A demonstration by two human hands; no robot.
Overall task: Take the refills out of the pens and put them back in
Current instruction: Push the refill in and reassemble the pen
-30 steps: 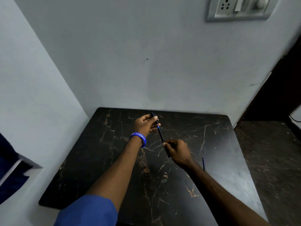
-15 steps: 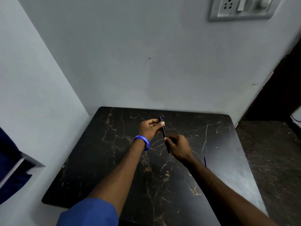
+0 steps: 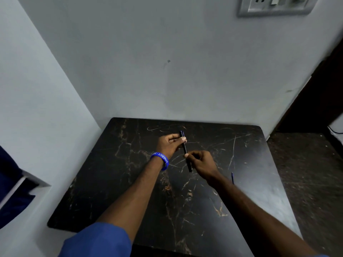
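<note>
Closed up since a second ago: the blue strip of refill that showed between your hands is gone, and the pen (image 3: pixel 185 151) now reads as one dark stick.

- Left fingers (image 3: pixel 181 139): pinched shut on the pen's far end, at 12 o'clock of the pen.
- Right fingers (image 3: pixel 191 155): closed round the lower barrel, toward 6 o'clock; its tip pokes out below.
- Left hand (image 3: pixel 169 145) and right hand (image 3: pixel 201 163): nearer each other than before, both raised over the table (image 3: pixel 111 182).
- Wristband (image 3: pixel 161 160): blue, on your left wrist.
- Loose blue refill (image 3: pixel 232 178): lying on the table at 4 o'clock of your right hand, unmoved.

Judgement: this refill looks seated, or nearly; whether the halves are screwed tight cannot be told.
</note>
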